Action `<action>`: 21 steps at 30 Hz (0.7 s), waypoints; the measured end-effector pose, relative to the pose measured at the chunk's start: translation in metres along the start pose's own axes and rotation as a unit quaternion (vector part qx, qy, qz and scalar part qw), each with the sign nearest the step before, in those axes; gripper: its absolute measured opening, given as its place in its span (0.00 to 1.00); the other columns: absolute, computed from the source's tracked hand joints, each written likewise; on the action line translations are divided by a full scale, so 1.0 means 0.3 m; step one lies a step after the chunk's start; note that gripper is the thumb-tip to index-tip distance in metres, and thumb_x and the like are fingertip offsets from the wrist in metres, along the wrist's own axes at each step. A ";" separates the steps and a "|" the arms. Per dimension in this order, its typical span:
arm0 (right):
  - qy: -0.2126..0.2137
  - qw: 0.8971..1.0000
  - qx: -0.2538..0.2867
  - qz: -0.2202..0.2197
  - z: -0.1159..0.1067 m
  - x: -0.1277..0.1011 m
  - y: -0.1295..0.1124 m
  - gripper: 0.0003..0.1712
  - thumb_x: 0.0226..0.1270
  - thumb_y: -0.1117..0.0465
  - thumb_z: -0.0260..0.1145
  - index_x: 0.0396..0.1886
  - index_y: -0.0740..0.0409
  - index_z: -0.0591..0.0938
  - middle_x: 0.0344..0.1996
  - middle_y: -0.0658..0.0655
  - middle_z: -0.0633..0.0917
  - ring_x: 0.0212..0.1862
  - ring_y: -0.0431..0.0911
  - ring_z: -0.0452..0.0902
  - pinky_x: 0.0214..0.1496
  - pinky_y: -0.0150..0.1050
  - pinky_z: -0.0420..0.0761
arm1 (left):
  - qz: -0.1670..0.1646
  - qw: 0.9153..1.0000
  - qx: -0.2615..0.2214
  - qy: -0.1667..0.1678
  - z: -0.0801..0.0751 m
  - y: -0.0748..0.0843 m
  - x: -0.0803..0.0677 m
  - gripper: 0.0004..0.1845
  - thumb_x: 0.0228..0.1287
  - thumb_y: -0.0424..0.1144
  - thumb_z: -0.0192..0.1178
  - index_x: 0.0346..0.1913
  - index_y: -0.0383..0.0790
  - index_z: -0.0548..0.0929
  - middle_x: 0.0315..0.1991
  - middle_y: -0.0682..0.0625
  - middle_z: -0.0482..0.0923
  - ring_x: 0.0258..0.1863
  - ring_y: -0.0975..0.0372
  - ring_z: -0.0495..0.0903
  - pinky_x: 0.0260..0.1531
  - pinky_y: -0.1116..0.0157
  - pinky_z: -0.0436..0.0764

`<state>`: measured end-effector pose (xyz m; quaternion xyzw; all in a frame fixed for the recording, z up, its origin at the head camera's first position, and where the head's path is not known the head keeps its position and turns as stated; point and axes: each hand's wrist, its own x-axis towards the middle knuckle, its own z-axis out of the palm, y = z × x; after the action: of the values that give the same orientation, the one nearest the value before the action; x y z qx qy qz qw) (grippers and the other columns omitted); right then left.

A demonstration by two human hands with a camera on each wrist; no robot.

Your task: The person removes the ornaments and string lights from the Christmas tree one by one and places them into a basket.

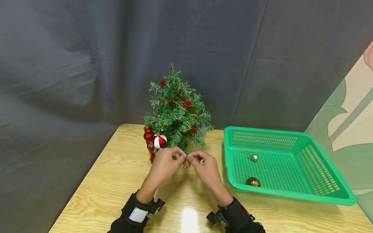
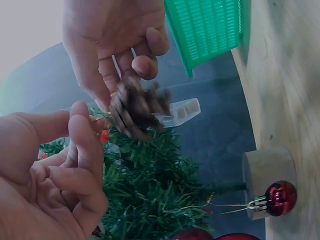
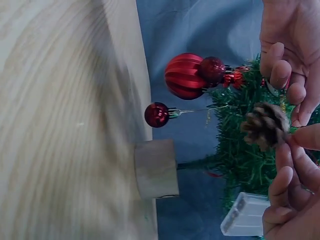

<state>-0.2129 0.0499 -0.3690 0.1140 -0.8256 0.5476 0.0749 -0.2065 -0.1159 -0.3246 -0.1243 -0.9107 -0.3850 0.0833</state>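
A brown pine cone ornament hangs under my fingertips in front of the small green Christmas tree. My left hand pinches the thin gold loop at the cone's top between thumb and forefinger. Close beside it, the thumb and fingertips of my right hand pinch at the same top end; the loop is mostly hidden there. In the left wrist view the cone looks blurred. A red-and-white ball and a red drop-shaped ornament hang on the tree's left side, near my left hand.
To the right stands a green plastic basket holding a small gold ball and a bronze ball. A red garland winds over the tree. Behind the tree is a clear plastic box. A dark red ball hangs near the wooden base.
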 end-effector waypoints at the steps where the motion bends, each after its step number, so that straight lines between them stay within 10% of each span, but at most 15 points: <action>1: 0.003 1.000 0.001 -0.004 -0.002 -0.001 -0.004 0.07 0.70 0.53 0.67 0.40 0.47 0.88 0.34 0.50 0.85 0.31 0.42 0.75 0.30 0.33 0.72 | 0.001 1.000 -0.003 0.001 -0.003 0.003 -0.001 0.04 0.67 0.37 0.64 0.36 0.45 0.89 0.18 0.56 0.83 0.11 0.68 0.73 0.12 0.71 0.67; 14: 0.019 0.998 0.006 -0.067 -0.047 -0.024 -0.053 0.07 0.71 0.53 0.66 0.41 0.48 0.87 0.35 0.48 0.86 0.32 0.38 0.79 0.35 0.32 0.78 | 0.044 0.998 -0.021 0.029 -0.025 0.030 -0.023 0.02 0.66 0.38 0.66 0.36 0.48 0.88 0.28 0.56 0.85 0.25 0.68 0.79 0.28 0.72 0.78; 21: 0.016 0.995 0.034 -0.095 -0.118 -0.020 -0.080 0.07 0.73 0.56 0.64 0.43 0.52 0.85 0.34 0.53 0.85 0.31 0.42 0.82 0.34 0.35 0.82 | 0.092 0.995 -0.047 0.003 -0.033 0.049 -0.036 0.11 0.60 0.39 0.71 0.46 0.49 0.86 0.48 0.54 0.78 0.38 0.63 0.80 0.38 0.67 0.82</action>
<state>-0.2006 0.0740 -0.3354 0.1859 -0.7905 0.5677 0.1355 -0.1915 -0.1149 -0.3104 -0.2098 -0.8759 -0.4189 0.1151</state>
